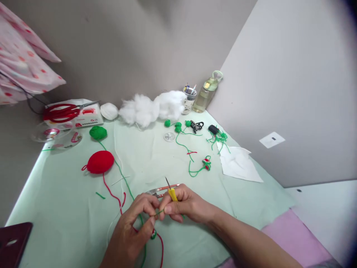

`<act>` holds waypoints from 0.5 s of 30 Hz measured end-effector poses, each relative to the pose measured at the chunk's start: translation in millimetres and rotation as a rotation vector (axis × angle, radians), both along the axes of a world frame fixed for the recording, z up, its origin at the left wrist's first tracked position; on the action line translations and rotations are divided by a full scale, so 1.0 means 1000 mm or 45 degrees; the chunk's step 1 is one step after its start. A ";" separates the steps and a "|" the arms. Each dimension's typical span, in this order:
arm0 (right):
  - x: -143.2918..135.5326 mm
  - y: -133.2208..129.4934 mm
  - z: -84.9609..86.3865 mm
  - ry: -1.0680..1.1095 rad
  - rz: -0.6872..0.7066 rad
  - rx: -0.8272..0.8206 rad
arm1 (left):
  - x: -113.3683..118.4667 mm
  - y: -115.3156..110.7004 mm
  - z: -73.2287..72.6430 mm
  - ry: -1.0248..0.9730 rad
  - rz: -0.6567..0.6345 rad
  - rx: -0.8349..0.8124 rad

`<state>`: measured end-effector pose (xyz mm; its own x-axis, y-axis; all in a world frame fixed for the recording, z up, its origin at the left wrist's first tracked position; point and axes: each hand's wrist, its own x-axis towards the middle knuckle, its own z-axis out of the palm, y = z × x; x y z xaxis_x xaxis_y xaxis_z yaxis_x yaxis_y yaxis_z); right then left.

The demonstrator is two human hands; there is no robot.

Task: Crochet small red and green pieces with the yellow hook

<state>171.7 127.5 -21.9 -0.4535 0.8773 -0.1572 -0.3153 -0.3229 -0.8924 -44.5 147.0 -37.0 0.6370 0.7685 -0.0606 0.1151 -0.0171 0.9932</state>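
My left hand pinches a short stretch of green yarn between thumb and fingers. My right hand grips the other end of that stretch, and a yellow-handled crochet hook is tucked in its fingers with the metal tip pointing up. Under my left thumb shows a small green and white crocheted piece, mostly hidden by the hand. Red yarn trails down beside it. Just beyond my fingers lie orange-handled thread snips, partly covered by the right hand.
A red yarn ball and a green yarn ball lie left. White stuffing, a pen cup and a bottle line the wall. Red scissors rest on a box. Small crocheted pieces and white paper lie right.
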 end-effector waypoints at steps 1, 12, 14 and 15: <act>-0.002 -0.001 0.000 0.049 -0.032 -0.026 | -0.001 0.000 -0.001 0.006 0.028 -0.016; -0.016 -0.027 0.012 0.301 -0.050 -0.377 | 0.003 -0.017 0.020 -0.010 0.078 0.008; -0.015 -0.030 0.013 0.301 -0.023 -0.383 | 0.004 -0.020 0.025 0.001 0.082 0.015; -0.015 -0.030 0.013 0.296 -0.015 -0.383 | 0.005 -0.020 0.026 0.003 0.079 0.017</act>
